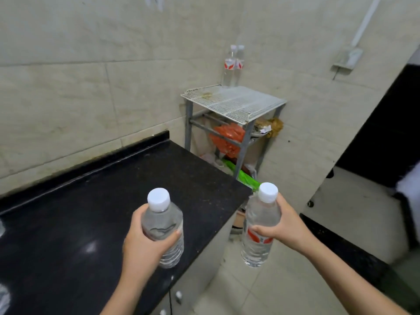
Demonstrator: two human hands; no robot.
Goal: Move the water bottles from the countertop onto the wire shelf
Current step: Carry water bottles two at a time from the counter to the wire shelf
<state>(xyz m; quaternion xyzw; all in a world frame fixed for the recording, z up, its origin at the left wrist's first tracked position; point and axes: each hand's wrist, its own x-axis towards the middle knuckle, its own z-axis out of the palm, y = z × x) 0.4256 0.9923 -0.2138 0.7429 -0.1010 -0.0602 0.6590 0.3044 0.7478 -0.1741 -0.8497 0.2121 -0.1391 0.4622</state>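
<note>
Left hand [145, 244]: fingers wrapped tight around a clear bottle [164, 226] with a white cap, held upright above the black countertop [68, 223].
Right hand [284, 226]: fingers clamped around a second bottle [259, 228], red-labelled, held upright past the counter's end, over the tiled floor [261, 292].
Wire shelf [234, 103]: white grid top on a grey metal frame, standing in the corner beyond the countertop, well apart from both hands.
Already on the shelf: two capped bottles [233, 67] standing upright side by side at its back edge, against the wall.
Below the shelf: an orange bag [227, 137] and green packaging [245, 178] on the lower levels.
</note>
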